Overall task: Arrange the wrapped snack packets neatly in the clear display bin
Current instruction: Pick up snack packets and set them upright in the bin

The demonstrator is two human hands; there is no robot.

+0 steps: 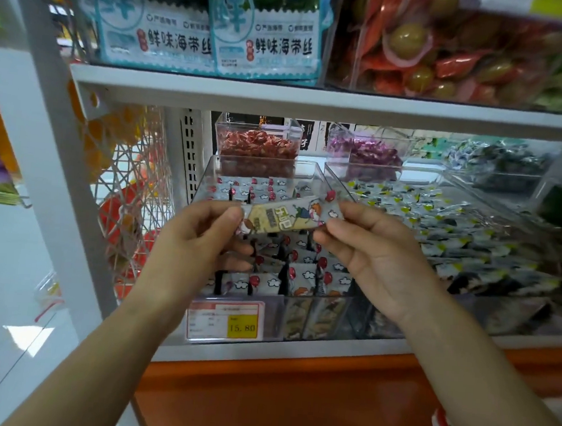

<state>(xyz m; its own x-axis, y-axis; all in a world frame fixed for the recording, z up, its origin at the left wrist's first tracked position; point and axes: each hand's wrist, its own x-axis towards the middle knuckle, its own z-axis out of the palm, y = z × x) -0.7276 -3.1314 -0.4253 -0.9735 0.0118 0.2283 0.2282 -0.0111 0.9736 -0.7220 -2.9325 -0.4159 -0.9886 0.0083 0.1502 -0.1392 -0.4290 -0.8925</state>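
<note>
A long wrapped snack packet [284, 217] with cartoon print hangs level above the clear display bin [273, 307]. My left hand [201, 237] pinches its left end and my right hand [370, 252] pinches its right end. Beneath it, several matching grey packets with red balloons [302, 274] stand in rows inside the bin, and more lie toward the back [258, 188]. My hands hide the middle rows.
A price tag reading 15.80 [225, 320] is fixed to the bin's front. Another clear bin of grey and yellow packets [454, 231] sits to the right. Smaller bins of red [256, 144] and purple [367, 149] sweets stand behind. A white shelf [314, 103] runs close overhead.
</note>
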